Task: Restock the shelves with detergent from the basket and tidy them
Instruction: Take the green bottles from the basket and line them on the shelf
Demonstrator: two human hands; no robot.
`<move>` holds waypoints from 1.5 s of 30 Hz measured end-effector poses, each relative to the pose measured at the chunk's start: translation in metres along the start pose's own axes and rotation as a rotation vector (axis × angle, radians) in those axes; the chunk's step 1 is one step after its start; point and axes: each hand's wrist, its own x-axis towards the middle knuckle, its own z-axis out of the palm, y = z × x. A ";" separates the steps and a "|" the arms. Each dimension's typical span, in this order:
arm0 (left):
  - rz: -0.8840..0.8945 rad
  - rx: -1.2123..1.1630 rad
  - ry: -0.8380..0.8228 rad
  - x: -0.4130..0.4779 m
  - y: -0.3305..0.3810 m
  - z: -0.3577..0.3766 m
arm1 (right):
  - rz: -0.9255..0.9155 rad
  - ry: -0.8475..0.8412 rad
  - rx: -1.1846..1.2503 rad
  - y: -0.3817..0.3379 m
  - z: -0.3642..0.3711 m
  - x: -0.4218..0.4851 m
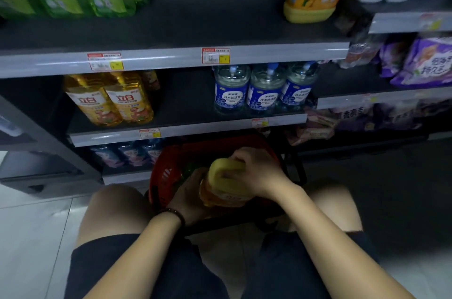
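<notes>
Orange detergent bottle (223, 191) over red basket (166, 171), left grip (193, 191) and right grip (256, 171) curled round it; shelf (186, 103) gaps unfilled, restocking looks early.

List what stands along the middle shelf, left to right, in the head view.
First golden detergent bottle → second golden detergent bottle → bare shelf stretch → first blue-labelled clear bottle → second blue-labelled clear bottle → third blue-labelled clear bottle.
</notes>
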 end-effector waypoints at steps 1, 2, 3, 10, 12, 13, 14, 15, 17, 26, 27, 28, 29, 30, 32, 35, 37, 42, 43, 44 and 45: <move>0.019 -0.062 0.042 -0.004 0.005 -0.004 | -0.038 0.021 -0.031 -0.013 -0.012 -0.002; 0.047 -0.114 0.088 -0.008 0.010 -0.008 | -0.085 0.045 -0.065 -0.025 -0.022 -0.005; 0.076 -0.158 0.138 -0.012 0.014 -0.012 | -0.123 0.077 -0.087 -0.037 -0.032 -0.007; 0.116 -0.514 0.342 -0.050 0.042 -0.034 | -0.201 0.149 -0.161 -0.100 -0.082 -0.009; 0.117 -0.608 0.358 -0.060 0.054 -0.039 | -0.180 0.142 -0.063 -0.106 -0.096 -0.007; 0.120 -0.658 0.369 -0.064 0.060 -0.041 | -0.161 0.164 0.070 -0.106 -0.103 -0.006; 0.114 -0.715 0.384 -0.066 0.067 -0.043 | -0.145 0.226 0.245 -0.103 -0.111 -0.005; 0.105 -0.781 0.404 -0.067 0.074 -0.045 | -0.139 0.322 0.430 -0.099 -0.117 -0.004; 0.084 -0.890 0.440 -0.067 0.087 -0.053 | -0.132 0.461 0.742 -0.082 -0.125 -0.004; 0.208 -0.967 0.370 -0.040 0.174 -0.100 | -0.119 0.205 0.699 -0.048 -0.124 -0.039; 0.211 -0.961 0.359 -0.035 0.185 -0.103 | -0.113 0.257 0.675 -0.048 -0.129 -0.037; 0.213 -0.950 0.342 -0.029 0.195 -0.107 | -0.112 0.298 0.668 -0.046 -0.136 -0.035; 0.215 -0.935 0.323 -0.023 0.205 -0.111 | -0.112 0.323 0.680 -0.043 -0.144 -0.031; 0.218 -0.922 0.295 -0.013 0.215 -0.115 | -0.115 0.341 0.700 -0.038 -0.153 -0.027; 0.213 -0.918 0.237 0.010 0.234 -0.123 | -0.123 0.379 0.741 -0.026 -0.173 -0.018; 0.236 -0.908 0.171 0.048 0.265 -0.133 | -0.139 0.400 0.802 -0.010 -0.204 -0.001; 0.254 -0.906 0.114 0.075 0.289 -0.137 | -0.146 0.402 0.822 0.006 -0.228 0.012; 0.252 -0.852 0.014 0.137 0.340 -0.150 | -0.126 0.480 0.693 0.048 -0.281 0.052; 0.248 -0.847 0.023 0.150 0.349 -0.150 | -0.128 0.496 0.698 0.056 -0.289 0.059; 0.244 -0.838 0.038 0.162 0.357 -0.151 | -0.134 0.510 0.698 0.062 -0.297 0.066; 0.240 -0.826 0.052 0.173 0.365 -0.152 | -0.148 0.517 0.696 0.068 -0.306 0.073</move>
